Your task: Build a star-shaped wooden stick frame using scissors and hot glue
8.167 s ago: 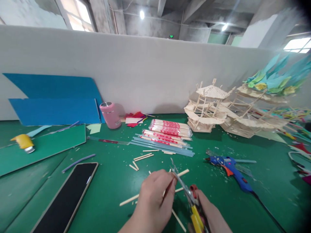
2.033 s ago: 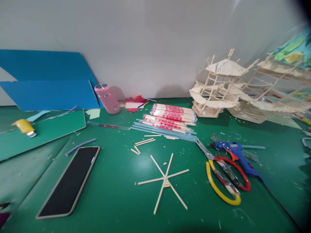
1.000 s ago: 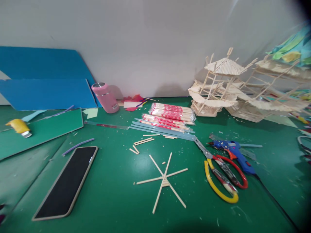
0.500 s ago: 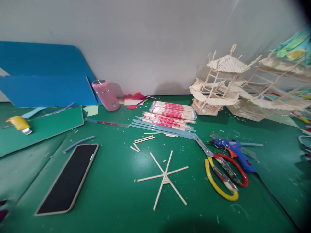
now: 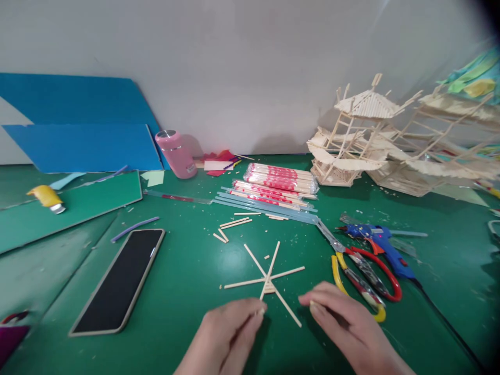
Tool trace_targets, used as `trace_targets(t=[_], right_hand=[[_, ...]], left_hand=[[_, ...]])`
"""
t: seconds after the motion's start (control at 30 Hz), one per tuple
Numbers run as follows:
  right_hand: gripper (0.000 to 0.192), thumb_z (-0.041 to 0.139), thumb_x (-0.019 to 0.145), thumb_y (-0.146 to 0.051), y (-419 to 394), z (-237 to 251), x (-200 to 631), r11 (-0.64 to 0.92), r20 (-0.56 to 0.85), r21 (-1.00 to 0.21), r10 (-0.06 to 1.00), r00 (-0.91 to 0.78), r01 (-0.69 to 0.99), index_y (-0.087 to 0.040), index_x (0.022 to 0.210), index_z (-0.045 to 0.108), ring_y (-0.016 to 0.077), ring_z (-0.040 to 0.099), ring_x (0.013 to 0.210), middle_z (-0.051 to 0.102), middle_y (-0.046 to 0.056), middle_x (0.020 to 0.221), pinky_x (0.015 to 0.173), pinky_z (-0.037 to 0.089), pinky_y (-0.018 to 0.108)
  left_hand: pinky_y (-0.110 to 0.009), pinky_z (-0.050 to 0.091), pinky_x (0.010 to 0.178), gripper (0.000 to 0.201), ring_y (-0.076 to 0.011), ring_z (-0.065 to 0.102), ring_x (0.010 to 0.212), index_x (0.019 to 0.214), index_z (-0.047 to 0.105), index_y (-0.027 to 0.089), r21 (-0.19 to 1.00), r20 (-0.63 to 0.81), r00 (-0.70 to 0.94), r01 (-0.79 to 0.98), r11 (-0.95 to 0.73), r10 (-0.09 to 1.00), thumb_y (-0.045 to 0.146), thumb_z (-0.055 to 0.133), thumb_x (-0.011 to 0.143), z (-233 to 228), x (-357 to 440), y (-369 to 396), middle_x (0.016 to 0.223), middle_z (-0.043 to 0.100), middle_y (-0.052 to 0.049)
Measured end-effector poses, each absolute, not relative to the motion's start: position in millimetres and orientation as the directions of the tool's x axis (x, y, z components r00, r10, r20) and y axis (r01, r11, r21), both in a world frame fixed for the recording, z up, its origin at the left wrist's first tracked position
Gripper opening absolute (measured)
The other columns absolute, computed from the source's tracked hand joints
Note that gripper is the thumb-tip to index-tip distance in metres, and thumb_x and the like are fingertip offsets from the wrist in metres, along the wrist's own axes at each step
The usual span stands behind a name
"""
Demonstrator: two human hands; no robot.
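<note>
Thin wooden sticks joined in a star shape (image 5: 289,273) lie on the green tabletop, with a few short pieces laid across near the crossing. My left hand (image 5: 230,330) comes in from below, thumb and forefinger pinched together over the near end of one stick. Whether it grips that stick or a small bit is hidden. To the right of the star, my right hand (image 5: 347,320) has thumb and forefinger closed at the tips; a pale speck shows there, too small to name. It overlaps the yellow handle of the scissors (image 5: 377,284).
Cut stick pieces (image 5: 236,223) lie behind the star, before glue sticks (image 5: 265,207) and wrapped chopsticks (image 5: 281,177). A corded blue glue gun (image 5: 385,247) rests right. Phone (image 5: 119,284), cutter (image 5: 47,198) and pink flask (image 5: 176,156) stand left; stick-built pagoda models (image 5: 351,135) stand back right.
Both my hands have come into view from the bottom edge, one on each side of the star's near part. The view has shifted slightly; the objects on the table look unmoved.
</note>
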State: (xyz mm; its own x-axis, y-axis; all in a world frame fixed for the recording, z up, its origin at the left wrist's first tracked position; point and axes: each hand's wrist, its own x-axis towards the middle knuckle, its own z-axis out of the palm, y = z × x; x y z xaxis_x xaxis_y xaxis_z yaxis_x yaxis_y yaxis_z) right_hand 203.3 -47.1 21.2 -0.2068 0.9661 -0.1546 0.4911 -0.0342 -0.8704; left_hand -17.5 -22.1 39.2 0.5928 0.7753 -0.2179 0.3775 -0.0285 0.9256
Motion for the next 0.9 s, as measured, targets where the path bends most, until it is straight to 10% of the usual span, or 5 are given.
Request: trace_targets(t=[0.33,0.57,0.9], right_hand=[[0.027,0.038,0.088,-0.037,-23,0,192,-0.059,-0.113,-0.902,0.988,-0.103,0.427,-0.026,0.104,0.057,0.0142,0.055,0.08,0.056,0.001,0.088,0.069,0.046,0.025],[0.024,0.041,0.087,-0.037,-21,-2,195,-0.086,-0.12,-0.897,0.991,-0.052,0.434,-0.026,0.101,0.058,0.0135,0.053,0.077,0.054,0.001,0.085,0.062,0.044,0.021],[0.021,0.049,0.081,-0.04,-23,-8,192,-0.137,-0.125,-0.857,0.991,0.056,0.497,-0.02,0.083,0.056,0.0118,0.049,0.059,0.054,0.0,0.068,0.053,0.043,0.02]], left_hand=[[-0.022,0.048,0.068,0.026,-0.0144,0.062,0.078,0.1,0.058,0.02,0.709,0.06,0.395,0.63,-0.318,0.917,0.02,0.036,0.087,5,-16,5,0.09,0.066,-0.004],[-0.027,0.042,0.056,0.031,-0.0167,0.056,0.059,0.102,0.058,0.017,0.169,0.127,0.455,0.866,-0.471,0.882,0.012,0.033,0.083,-11,-26,32,0.074,0.062,-0.005],[-0.033,0.035,0.062,0.024,-0.0222,0.049,0.074,0.092,0.06,0.017,0.049,0.103,0.433,0.897,-0.439,0.896,0.016,0.038,0.084,-14,-28,37,0.08,0.056,-0.008]])
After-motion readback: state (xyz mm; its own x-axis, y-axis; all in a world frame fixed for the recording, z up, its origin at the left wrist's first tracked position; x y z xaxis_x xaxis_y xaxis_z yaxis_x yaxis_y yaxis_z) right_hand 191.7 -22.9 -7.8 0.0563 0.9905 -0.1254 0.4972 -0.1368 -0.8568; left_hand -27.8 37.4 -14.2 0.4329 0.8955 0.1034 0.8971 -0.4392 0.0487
